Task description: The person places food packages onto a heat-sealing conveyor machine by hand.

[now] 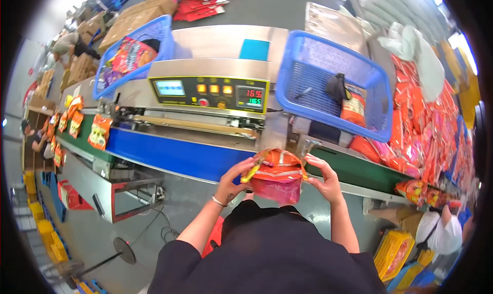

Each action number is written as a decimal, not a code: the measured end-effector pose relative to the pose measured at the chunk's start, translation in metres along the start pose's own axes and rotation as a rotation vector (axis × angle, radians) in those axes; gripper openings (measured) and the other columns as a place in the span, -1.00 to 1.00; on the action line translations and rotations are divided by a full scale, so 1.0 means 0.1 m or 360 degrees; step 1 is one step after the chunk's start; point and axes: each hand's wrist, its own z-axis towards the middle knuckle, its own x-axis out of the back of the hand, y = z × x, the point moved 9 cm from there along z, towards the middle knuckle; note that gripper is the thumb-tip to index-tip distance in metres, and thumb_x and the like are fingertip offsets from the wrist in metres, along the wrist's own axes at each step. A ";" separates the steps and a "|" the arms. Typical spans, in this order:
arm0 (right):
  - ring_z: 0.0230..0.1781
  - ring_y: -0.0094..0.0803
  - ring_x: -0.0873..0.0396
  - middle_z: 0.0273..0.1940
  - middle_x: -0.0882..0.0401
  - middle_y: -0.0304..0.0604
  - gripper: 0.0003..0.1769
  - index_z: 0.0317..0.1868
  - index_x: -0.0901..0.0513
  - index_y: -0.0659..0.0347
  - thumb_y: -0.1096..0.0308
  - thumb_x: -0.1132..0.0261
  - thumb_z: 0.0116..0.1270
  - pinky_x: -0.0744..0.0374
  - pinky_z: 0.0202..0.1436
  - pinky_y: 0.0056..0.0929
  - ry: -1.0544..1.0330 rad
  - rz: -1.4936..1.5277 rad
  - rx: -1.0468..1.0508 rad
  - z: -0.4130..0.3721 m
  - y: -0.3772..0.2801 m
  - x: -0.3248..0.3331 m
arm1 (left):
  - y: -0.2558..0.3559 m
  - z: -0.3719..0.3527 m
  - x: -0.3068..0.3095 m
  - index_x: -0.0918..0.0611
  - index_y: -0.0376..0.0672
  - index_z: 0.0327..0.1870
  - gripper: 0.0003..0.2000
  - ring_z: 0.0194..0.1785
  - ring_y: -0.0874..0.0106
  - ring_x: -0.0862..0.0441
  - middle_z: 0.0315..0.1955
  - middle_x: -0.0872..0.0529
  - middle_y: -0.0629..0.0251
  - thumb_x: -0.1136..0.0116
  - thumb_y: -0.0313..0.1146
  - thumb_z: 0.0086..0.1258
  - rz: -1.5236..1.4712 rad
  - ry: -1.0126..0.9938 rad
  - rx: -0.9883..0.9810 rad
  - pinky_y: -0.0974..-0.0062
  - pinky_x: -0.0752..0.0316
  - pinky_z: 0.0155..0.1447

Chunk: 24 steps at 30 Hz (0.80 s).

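An orange and pink plastic snack bag [280, 183] is in front of me, at the near edge of the conveyor. My left hand [234, 180] grips its left edge, thumb and fingers closed on the film. At the opposite edge, my right hand [324, 178] pinches the bag by its upper right corner. The bag's top looks gathered or partly spread between the hands; its contents cannot be made out. Just beyond it runs the sealing machine [208, 94] with a lit control panel, above the blue conveyor belt [154, 149].
A blue basket [295, 96] with an orange packet and a dark item stands behind the belt. Another blue basket [167, 35] holds packets at left. Orange bags [100, 132] ride the belt. A heap of orange packaging [411, 119] lies at right. People work at both sides.
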 end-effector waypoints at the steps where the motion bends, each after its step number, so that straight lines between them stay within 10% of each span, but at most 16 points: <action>1: 0.30 -0.16 -0.33 0.16 -0.48 -0.08 -0.49 0.09 -0.52 0.24 0.36 -0.41 0.09 -0.23 0.38 -0.20 -0.0058 0.0038 0.0032 0.04 0.05 -0.10 | -0.02 -0.02 0.01 -0.51 -0.20 0.16 -0.36 0.32 0.29 -0.35 0.22 -0.45 0.13 -0.38 -0.59 -0.10 -0.0161 -0.0002 0.0080 0.37 -0.26 0.36; 7: 0.27 -0.06 -0.36 0.11 -0.50 0.05 -0.17 0.08 -0.49 0.34 -0.11 -0.47 -0.09 -0.20 0.38 -0.07 0.0149 0.0033 0.0179 0.07 0.15 -0.40 | 0.05 0.02 0.23 -0.64 -0.23 -0.01 -0.68 0.19 0.27 -0.51 0.08 -0.59 0.13 -0.15 -0.63 0.18 -0.0257 0.0190 0.0046 0.41 -0.39 0.26; 13: 0.15 -0.27 -0.46 0.05 -0.51 0.01 -0.63 0.03 -0.46 0.36 0.67 -0.17 0.17 -0.38 0.26 -0.34 0.0597 0.0188 -0.0071 -0.10 0.73 0.11 | 0.09 0.03 0.14 -0.68 -0.25 -0.11 -0.75 0.12 0.27 -0.56 0.00 -0.64 0.13 -0.20 -0.60 0.16 -0.0279 0.0569 -0.0217 0.40 -0.42 0.22; 20: 0.09 -0.16 -0.50 -0.08 -0.53 -0.06 -0.79 -0.20 -0.50 0.29 0.68 -0.24 0.15 -0.43 0.20 -0.27 0.0394 -0.0101 0.0339 0.11 0.18 -0.18 | 0.19 0.01 0.11 -0.69 -0.26 -0.18 -0.81 0.04 0.29 -0.60 -0.06 -0.67 0.14 -0.21 -0.58 0.18 -0.0155 0.0629 -0.0444 0.41 -0.49 0.11; 24: -0.22 -0.46 -0.54 -0.27 -0.55 -0.16 -0.89 -0.29 -0.47 0.28 0.60 -0.24 0.23 -0.49 -0.13 -0.54 0.0396 -0.0185 0.0204 0.16 0.43 -0.08 | 0.07 -0.03 0.12 -0.69 -0.29 -0.23 -0.87 -0.11 0.42 -0.64 -0.13 -0.68 0.16 -0.24 -0.51 0.22 -0.0292 0.0650 -0.0152 0.49 -0.55 -0.03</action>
